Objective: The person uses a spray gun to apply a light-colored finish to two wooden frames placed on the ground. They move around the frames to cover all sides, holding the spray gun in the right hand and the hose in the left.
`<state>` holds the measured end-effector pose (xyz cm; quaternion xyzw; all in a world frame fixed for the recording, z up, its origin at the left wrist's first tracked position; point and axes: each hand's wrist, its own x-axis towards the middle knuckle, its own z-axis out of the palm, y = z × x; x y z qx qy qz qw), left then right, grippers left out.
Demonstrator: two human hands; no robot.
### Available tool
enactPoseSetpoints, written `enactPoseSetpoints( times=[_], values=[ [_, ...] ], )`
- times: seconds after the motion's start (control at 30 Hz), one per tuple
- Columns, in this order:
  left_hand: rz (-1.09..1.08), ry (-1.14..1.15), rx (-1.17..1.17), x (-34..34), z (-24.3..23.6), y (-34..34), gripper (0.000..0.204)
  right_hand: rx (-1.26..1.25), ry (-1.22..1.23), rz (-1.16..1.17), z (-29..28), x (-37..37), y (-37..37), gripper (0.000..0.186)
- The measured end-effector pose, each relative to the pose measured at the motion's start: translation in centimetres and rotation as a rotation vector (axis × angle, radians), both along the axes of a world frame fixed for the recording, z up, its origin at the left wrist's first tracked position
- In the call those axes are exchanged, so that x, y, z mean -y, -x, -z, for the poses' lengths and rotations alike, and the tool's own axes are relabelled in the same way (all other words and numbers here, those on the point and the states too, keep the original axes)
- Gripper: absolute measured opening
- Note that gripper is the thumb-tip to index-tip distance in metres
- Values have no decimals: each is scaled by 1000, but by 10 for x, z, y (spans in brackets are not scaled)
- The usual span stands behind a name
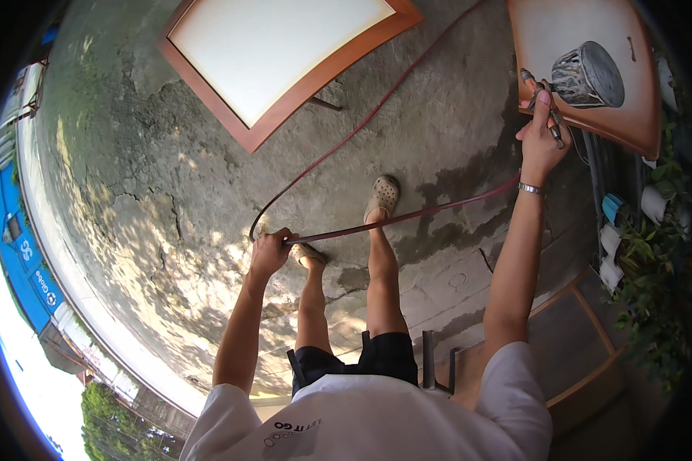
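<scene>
My right hand (542, 146) is closed around the handle of a spray gun (588, 75) with a grey, paint-spattered cup. The gun is over a pale board with brown-shaded edges (542, 31) at the upper right; whether its cup touches the board I cannot tell. Lower and to the left, my left hand (271, 252) grips a dark red hose (407, 213). One stretch of the hose runs taut from that hand toward my right arm, and another curves away up the ground.
At the top lies a white panel with a reddish-brown border (250, 138), on a thin leg. The concrete ground (146, 146) is cracked, with damp patches near my shoes (384, 194). Potted plants (646, 261) line the right side. A wooden frame (592, 323) stands at lower right.
</scene>
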<state>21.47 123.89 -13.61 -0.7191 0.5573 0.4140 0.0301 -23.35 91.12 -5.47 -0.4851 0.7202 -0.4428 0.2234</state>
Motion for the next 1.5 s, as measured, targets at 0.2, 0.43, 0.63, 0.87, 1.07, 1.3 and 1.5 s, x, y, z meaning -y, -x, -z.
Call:
enactPoseSetpoints(
  times=[0.2,0.43,0.63,0.87,1.07,1.3,1.5],
  values=[
    [-66,-163,105,-60,-15,-36,8,203,-146,-210,46,-70,-39,38],
    [-68,-150,75,-77,-33,-42,10,270,-288,-348,34,-89,-53,31],
    [-65,-10,-69,-48,-47,-18,28,163,-224,-64,49,-4,-29,44],
    [-110,105,-78,-41,-59,-19,32,164,-49,92,57,21,-24,44],
    [-33,71,-27,-79,-52,-73,26,297,-151,42,62,-51,-78,44],
    [50,98,7,-115,-53,-159,26,372,-153,-68,70,-156,-163,37],
    [156,152,10,-140,-54,-223,30,366,-153,-215,71,-237,-229,37]
  ],
)
